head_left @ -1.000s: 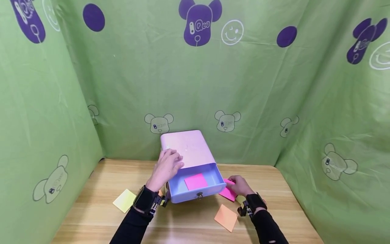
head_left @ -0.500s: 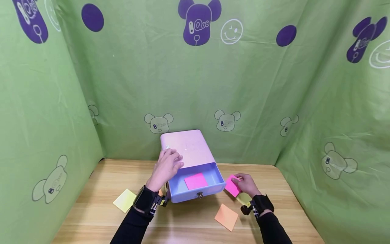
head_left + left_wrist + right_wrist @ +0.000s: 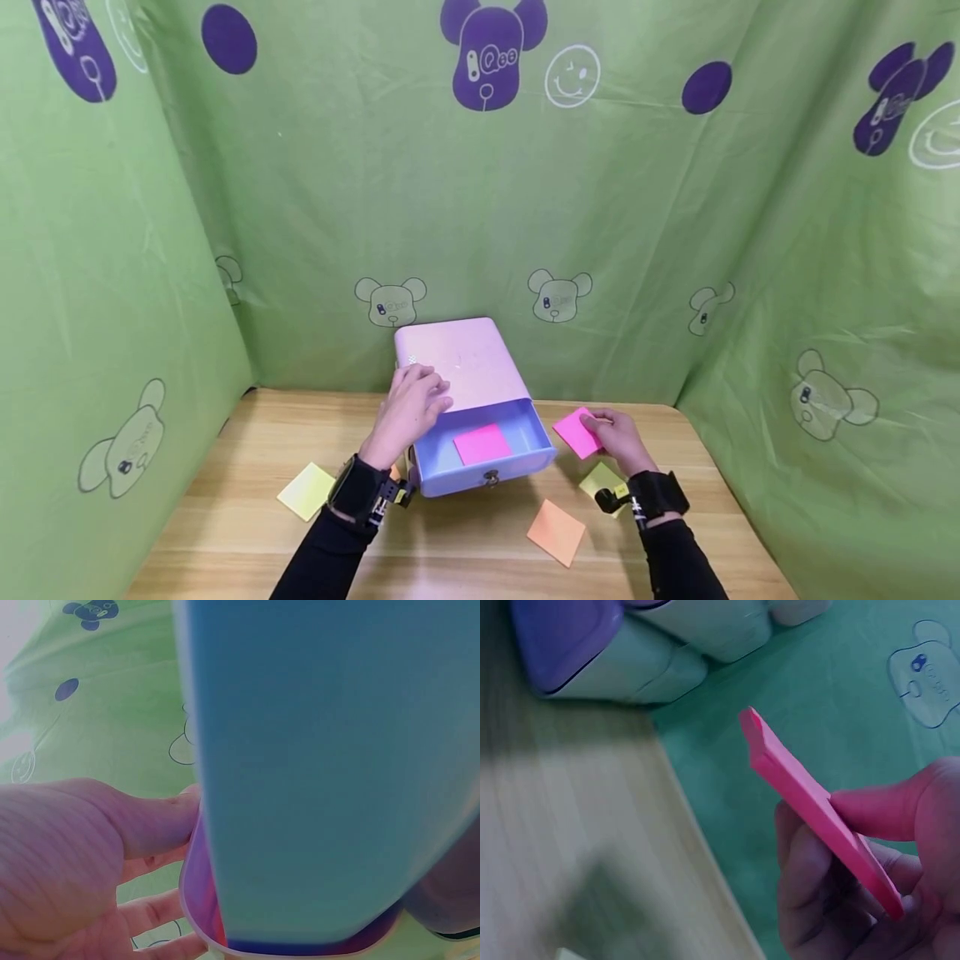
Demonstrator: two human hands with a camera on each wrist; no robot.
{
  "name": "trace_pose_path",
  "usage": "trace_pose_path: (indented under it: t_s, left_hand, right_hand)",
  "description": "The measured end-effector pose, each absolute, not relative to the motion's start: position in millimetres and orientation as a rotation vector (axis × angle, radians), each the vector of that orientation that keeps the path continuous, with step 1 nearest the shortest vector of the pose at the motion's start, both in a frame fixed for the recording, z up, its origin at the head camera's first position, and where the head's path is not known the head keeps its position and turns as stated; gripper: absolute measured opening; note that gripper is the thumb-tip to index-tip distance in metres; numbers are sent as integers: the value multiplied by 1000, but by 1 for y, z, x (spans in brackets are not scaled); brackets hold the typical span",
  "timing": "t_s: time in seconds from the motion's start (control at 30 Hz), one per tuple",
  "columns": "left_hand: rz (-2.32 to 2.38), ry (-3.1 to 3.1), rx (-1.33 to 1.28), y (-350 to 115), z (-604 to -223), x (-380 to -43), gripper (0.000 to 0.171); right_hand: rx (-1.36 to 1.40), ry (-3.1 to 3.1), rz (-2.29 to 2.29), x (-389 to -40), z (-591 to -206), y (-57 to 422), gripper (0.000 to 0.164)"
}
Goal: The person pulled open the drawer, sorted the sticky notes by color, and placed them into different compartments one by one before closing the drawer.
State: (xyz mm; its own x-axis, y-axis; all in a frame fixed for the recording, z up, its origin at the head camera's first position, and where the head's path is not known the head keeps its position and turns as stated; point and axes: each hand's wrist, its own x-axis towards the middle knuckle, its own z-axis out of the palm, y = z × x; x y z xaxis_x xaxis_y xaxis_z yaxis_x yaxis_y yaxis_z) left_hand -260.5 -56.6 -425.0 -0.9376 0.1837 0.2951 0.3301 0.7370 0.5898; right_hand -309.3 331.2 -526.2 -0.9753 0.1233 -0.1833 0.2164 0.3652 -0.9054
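Observation:
My right hand [image 3: 618, 437] pinches a pink sticky-note pad [image 3: 576, 433] between thumb and fingers, to the right of the drawer box. In the right wrist view this pad [image 3: 817, 814] is seen nearly edge-on, raised above the table. My left hand [image 3: 408, 408] rests on the left side of the pink drawer box [image 3: 472, 358], at its upper front edge. The left wrist view has the thumb [image 3: 154, 825] touching the box rim and the other fingers extended. Below, the lilac-blue drawer [image 3: 450, 482] is pulled out, with another pink pad [image 3: 482, 445] lying inside.
A yellow pad [image 3: 303, 493] lies left of the box, and an orange pad [image 3: 557, 533] in front on the right. Under the right wrist is a second yellow pad [image 3: 596, 479]. Green printed cloth [image 3: 637, 208] closes off the back and sides of the wooden table [image 3: 465, 550].
The right hand has lifted the pink pad off its place beside the drawer and moved it back and to the right, uncovering the yellow pad. The left hand has stayed put.

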Motion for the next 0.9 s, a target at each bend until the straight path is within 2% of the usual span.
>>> trace_pose_path:
  t_s: [0.4,0.9]
  left_hand:
    - [-966,-2702,-434,-57,-428,-259,22]
    - [-969,-2691,-441,-58,-427,-260,22]
  right_hand:
    - [305,2452,-1793,-308,-504,334,55]
    - [274,2331,-1955,-303,-446,311,54]
